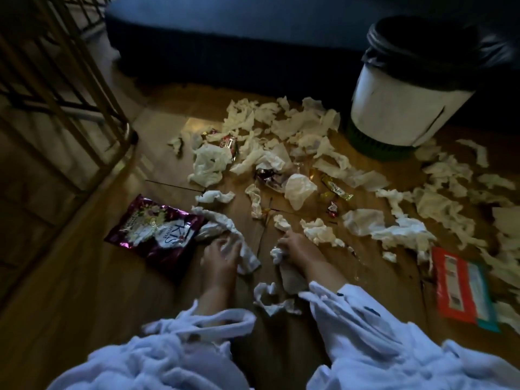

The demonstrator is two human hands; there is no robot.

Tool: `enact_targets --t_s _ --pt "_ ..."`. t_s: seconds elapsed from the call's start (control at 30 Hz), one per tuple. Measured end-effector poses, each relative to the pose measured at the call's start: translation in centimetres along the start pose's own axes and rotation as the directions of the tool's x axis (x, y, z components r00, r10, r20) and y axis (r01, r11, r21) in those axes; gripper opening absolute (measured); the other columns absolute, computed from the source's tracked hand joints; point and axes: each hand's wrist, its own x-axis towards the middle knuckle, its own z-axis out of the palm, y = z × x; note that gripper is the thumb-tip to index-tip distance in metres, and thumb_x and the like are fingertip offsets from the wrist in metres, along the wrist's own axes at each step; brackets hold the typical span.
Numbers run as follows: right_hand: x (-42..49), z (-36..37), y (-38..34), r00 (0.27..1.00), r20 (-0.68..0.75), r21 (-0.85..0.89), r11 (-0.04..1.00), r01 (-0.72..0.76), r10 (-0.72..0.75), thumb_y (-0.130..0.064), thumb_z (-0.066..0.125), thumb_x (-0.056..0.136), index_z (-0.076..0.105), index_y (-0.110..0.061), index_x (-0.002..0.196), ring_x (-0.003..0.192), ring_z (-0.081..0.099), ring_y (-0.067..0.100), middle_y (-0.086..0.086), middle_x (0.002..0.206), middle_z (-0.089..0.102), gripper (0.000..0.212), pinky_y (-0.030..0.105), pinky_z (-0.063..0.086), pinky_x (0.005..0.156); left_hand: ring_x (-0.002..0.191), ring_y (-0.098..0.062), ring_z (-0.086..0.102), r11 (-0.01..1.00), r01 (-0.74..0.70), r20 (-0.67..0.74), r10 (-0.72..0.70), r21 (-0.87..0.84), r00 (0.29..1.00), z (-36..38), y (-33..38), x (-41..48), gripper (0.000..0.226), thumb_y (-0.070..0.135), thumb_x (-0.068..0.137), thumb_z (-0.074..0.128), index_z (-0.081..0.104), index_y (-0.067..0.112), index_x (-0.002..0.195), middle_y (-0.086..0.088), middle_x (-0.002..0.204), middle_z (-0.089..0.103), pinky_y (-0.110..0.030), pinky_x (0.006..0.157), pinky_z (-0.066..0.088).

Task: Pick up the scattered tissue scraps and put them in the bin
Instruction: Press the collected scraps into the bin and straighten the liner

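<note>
Tissue, left: my left hand (pixel 222 257) is low on the wood floor (pixel 98 277), fingers curled over a long strip (pixel 242 249) of crumpled tissue. The strip trails up to the edge of the purple snack bag (pixel 157 229).
Tissue, right: my right hand (pixel 298 249) has its fingers closed round a small wad (pixel 284 263), with more tissue bunched under the wrist. The forefinger points at a loose scrap (pixel 281 222) just ahead.
Bin: the white bin (pixel 402 108) with its black liner stands upright at far right, beyond the mess and well apart from both hands. Its mouth is dark, so I cannot tell whether any tissue is inside.
Main heap: the main heap (pixel 295 128) of pale scraps lies between me and the bin, thickest near the bin's foot.
Right side: the right-hand scatter (pixel 439 204) runs from the bin down toward the orange packet (pixel 458 288).
Near me: one twisted scrap (pixel 270 299) lies between my sleeves, not picked up.
Not tissue: a yellow wrapper (pixel 336 188), a thin plastic bag (pixel 209 164) and small sweet wrappers are mixed in. The task does not name these.
Progress, my judgement: early. I have two handfuls gathered and nothing visibly binned, and nearly all the scraps are on the floor.
Left to do: carry these handfuls to the bin, then clear the near scraps, the heap and the right side. That looks like many trips.
</note>
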Motion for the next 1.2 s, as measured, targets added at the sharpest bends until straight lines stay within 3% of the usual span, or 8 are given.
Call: enact_targets --t_s 0.2,0.3,0.4,0.6,0.77,0.97,1.07,1.2 --pt "-1.0 -3.4 2.0 0.865 -0.376 0.492 0.863 -0.117 0.332 0.000 0.058 0.083 0.065 -0.005 0.109 0.108 0.059 0.030 0.016 0.112 0.066 0.028 0.034 0.045 0.090 0.140 -0.023 0.015 0.880 -0.346 0.394 0.207 0.325 0.896 3.2 -0.1 -3.6 0.098 0.074 0.053 0.067 0.033 0.037 0.137 0.002 0.151 0.020 -0.043 0.116 0.018" --pt "-1.7 -5.6 3.4 0.818 -0.425 0.528 0.840 -0.123 0.387 -0.001 0.059 0.082 0.063 -0.007 0.114 0.108 0.059 0.028 0.013 0.113 0.065 0.033 0.032 0.045 0.087 0.141 -0.025 0.010 0.781 -0.426 0.464 0.199 0.457 0.863 4.9 -1.0 -4.3 0.082 0.058 0.071 0.067 0.025 0.043 0.140 0.005 0.154 0.014 -0.043 0.115 0.016" --pt "-2.0 -6.3 5.2 0.804 -0.427 0.560 0.819 -0.124 0.414 0.000 0.058 0.081 0.060 -0.014 0.120 0.108 0.060 0.027 0.014 0.119 0.063 0.041 0.030 0.046 0.087 0.131 -0.023 0.029 0.782 -0.458 0.428 0.273 0.424 0.862 5.8 -2.1 -3.9 0.056 0.039 0.081 0.065 0.043 0.032 0.133 0.002 0.141 0.037 -0.030 0.103 0.030" --pt "-1.7 -4.9 6.9 0.769 -0.459 0.439 0.866 -0.238 0.444 -0.001 0.047 0.087 0.058 -0.016 0.122 0.121 0.048 0.031 0.014 0.138 0.042 0.040 0.032 0.039 0.096 0.080 -0.015 0.059 0.871 -0.474 0.304 0.419 0.132 0.856 5.6 -1.5 -2.4 0.013 0.016 0.083 0.067 0.067 0.004 0.089 -0.006 0.086 0.063 -0.006 0.061 0.033" --pt "-1.1 -2.8 5.5 0.964 -0.127 0.161 0.964 -0.211 0.232 -0.037 0.058 0.085 0.018 -0.042 0.144 0.143 0.013 0.029 0.001 0.156 0.016 0.072 0.050 0.017 0.113 0.066 -0.009 0.050 0.960 -0.270 -0.137 0.258 -0.076 0.956 5.0 0.8 1.0 0.028 0.011 0.067 0.082 0.064 0.002 0.087 -0.009 0.087 0.057 -0.007 0.062 0.043" --pt "-0.9 0.4 5.7 0.969 -0.172 -0.109 0.975 -0.195 0.175 -0.053 0.051 0.086 0.017 -0.048 0.142 0.141 0.010 0.029 -0.001 0.153 0.016 0.065 0.048 0.023 0.111 0.135 -0.031 0.023 0.920 -0.076 0.041 0.065 0.385 0.997 3.9 -0.5 3.1 0.066 0.041 0.070 0.077 0.050 0.027 0.128 -0.008 0.147 0.026 -0.042 0.108 0.030" --pt "-1.1 1.7 5.7 0.946 -0.284 -0.042 0.983 -0.176 0.158 -0.045 0.047 0.090 0.031 -0.043 0.140 0.136 0.019 0.027 0.000 0.149 0.027 0.052 0.041 0.030 0.108 0.121 -0.037 0.039 0.913 -0.156 0.045 0.150 0.377 0.988 4.4 -1.7 2.5 0.057 0.030 0.072 0.076 0.057 0.017 0.124 -0.013 0.135 0.046 -0.037 0.095 0.035" --pt "-1.8 2.5 5.5 0.965 -0.251 -0.054 0.994 -0.094 0.077 -0.078 0.024 0.068 0.024 -0.049 0.139 0.136 0.019 0.023 -0.006 0.148 0.025 0.076 0.039 0.025 0.109 0.089 -0.037 0.063 0.951 -0.298 -0.003 0.299 0.078 0.954 4.6 -0.7 2.9 0.031 0.022 0.077 0.067 0.068 0.001 0.100 -0.021 0.096 0.067 -0.028 0.071 0.043"
